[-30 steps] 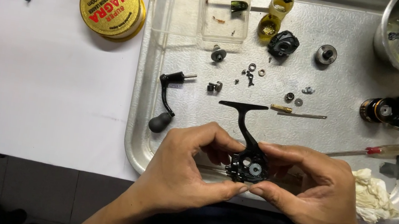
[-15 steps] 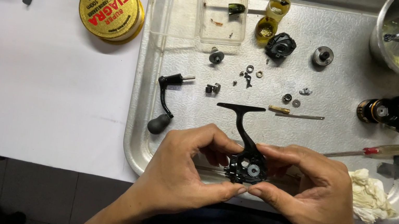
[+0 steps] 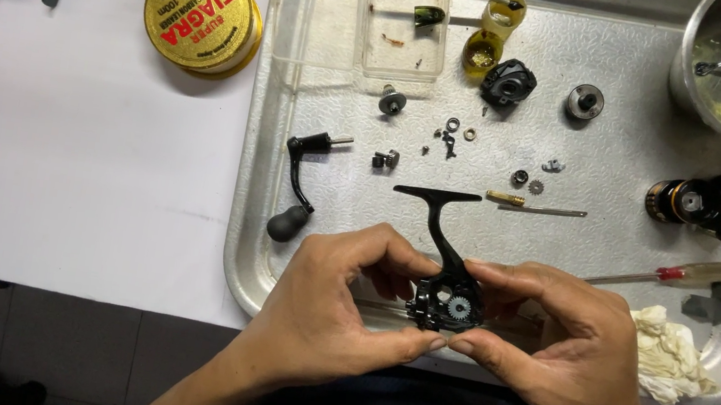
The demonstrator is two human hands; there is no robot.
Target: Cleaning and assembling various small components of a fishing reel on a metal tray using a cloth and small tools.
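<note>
Hands (image 3: 334, 318) (image 3: 571, 353) hold reel body (image 3: 446, 296) above tray's near rim (image 3: 268, 308).

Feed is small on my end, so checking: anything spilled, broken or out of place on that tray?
Nothing stands out. Small parts lie scattered but apart on the tray, the crank handle and screwdriver lie flat, and both hands, left hand and right hand, hold the reel body with its gear exposed.

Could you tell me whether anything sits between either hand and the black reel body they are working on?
Nothing visible does: the left hand and right hand both grip the black reel body directly, fingertips on it, above the metal tray.
</note>
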